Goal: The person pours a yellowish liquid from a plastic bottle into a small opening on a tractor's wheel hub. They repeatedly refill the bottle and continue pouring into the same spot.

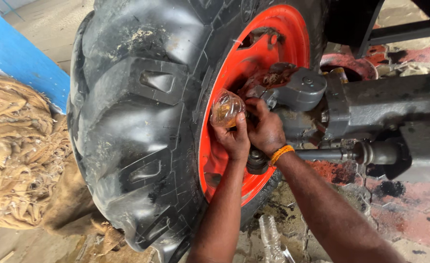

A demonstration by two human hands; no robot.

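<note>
Here, left hand clasping clear plastic bottle, right hand curled against axle hub, grip unclear

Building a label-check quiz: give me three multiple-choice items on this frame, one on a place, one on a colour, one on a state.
1. Where is the clear plastic bottle?
A. flat on the floor under the axle
B. held up at the hub of the wheel rim
C. on top of the tyre

2. What colour is the wheel rim?
A. orange-red
B. yellow
C. white

3. How is the left hand?
A. open and hanging free
B. flat on the tyre tread
C. closed around the bottle

Answers:
1 B: the bottle sits in front of the rim's centre, beside the grey axle housing.
2 A: the rim is bright orange-red inside the black tyre.
3 C: its fingers wrap the bottle's lower end, while the right hand is beside it at the hub.
</note>
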